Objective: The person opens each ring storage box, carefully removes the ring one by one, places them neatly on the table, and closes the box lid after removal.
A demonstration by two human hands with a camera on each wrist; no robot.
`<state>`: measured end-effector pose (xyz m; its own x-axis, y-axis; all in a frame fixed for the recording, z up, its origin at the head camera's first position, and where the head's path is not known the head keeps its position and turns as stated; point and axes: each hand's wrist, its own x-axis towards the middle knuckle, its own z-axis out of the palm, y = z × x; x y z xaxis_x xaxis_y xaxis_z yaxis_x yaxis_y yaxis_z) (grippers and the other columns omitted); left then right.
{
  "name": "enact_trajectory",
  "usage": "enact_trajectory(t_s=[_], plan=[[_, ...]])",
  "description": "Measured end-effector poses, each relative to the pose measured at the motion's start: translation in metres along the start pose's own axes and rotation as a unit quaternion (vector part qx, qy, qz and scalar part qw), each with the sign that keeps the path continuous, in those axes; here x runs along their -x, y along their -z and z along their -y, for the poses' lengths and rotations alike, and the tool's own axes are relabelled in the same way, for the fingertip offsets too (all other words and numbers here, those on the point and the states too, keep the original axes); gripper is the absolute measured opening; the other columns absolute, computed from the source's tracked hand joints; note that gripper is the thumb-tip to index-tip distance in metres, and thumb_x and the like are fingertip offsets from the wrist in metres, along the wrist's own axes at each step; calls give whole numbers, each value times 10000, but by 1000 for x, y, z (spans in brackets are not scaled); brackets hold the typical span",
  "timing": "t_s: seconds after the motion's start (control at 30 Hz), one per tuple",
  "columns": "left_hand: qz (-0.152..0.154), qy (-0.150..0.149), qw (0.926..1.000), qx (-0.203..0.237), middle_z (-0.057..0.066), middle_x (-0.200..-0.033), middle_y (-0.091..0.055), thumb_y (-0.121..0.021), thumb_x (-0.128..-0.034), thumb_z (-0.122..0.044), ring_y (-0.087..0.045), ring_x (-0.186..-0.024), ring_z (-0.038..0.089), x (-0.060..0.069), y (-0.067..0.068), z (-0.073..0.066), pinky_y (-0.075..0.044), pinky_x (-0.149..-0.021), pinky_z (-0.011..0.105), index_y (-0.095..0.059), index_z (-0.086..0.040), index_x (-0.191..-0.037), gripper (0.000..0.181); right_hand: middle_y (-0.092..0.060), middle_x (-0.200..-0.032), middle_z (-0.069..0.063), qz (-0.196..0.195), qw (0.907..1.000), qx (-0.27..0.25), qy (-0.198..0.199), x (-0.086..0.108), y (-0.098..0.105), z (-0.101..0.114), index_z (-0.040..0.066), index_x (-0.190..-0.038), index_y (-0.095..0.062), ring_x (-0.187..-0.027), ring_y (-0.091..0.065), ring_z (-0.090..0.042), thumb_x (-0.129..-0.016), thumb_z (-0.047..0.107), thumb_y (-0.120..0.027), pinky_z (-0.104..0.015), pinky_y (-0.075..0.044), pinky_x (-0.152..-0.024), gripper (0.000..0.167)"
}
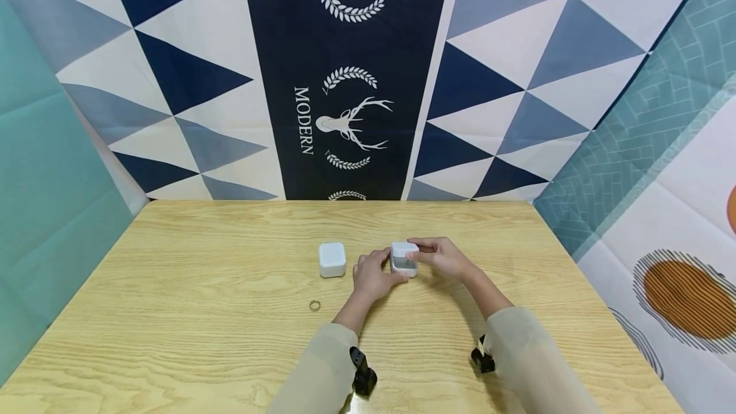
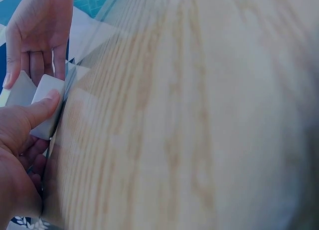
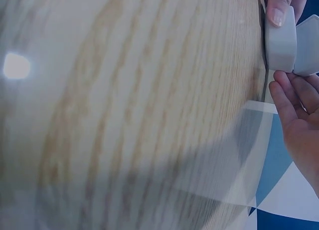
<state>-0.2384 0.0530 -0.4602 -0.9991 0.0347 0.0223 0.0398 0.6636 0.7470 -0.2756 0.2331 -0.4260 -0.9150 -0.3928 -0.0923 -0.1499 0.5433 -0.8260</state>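
Both hands are at a small white hinged box (image 1: 404, 269), whose lid (image 1: 404, 248) stands raised. My left hand (image 1: 372, 278) grips the bottom part, thumb on its front side, as the left wrist view also shows at the box base (image 2: 47, 103). From the right, my right hand (image 1: 441, 256) pinches the lid between thumb and fingers. In the right wrist view the lid (image 3: 309, 45) tilts away from the base (image 3: 281, 43). A second white box (image 1: 332, 259), closed, stands left of the hands. Nearer the front lies a small gold-coloured ring (image 1: 314, 305). The open box's inside is mostly hidden.
Everything rests on a light wood-grain table (image 1: 201, 312). A patterned cloth (image 1: 351, 82) hangs behind its far edge. Teal cloth (image 1: 52, 177) hangs on the left, and more patterned cloth (image 1: 644, 209) on the right.
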Motion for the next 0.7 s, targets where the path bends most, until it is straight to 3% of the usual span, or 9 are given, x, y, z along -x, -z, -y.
enact_trajectory(t_s=[0.7], plan=[[5, -2, 10000, 68, 20, -1318, -571, -776, -721, -425, -467, -1029, 202, 0, -1, 0, -328, -832, 330, -527, -146, -1338, 722, -543, -1317, -204, 6, 10000, -34, -40, 0, 0, 3, 11, -1322, -516, -1221, -525, -307, -900, 310, -613, -474, -409, -1011, 527]])
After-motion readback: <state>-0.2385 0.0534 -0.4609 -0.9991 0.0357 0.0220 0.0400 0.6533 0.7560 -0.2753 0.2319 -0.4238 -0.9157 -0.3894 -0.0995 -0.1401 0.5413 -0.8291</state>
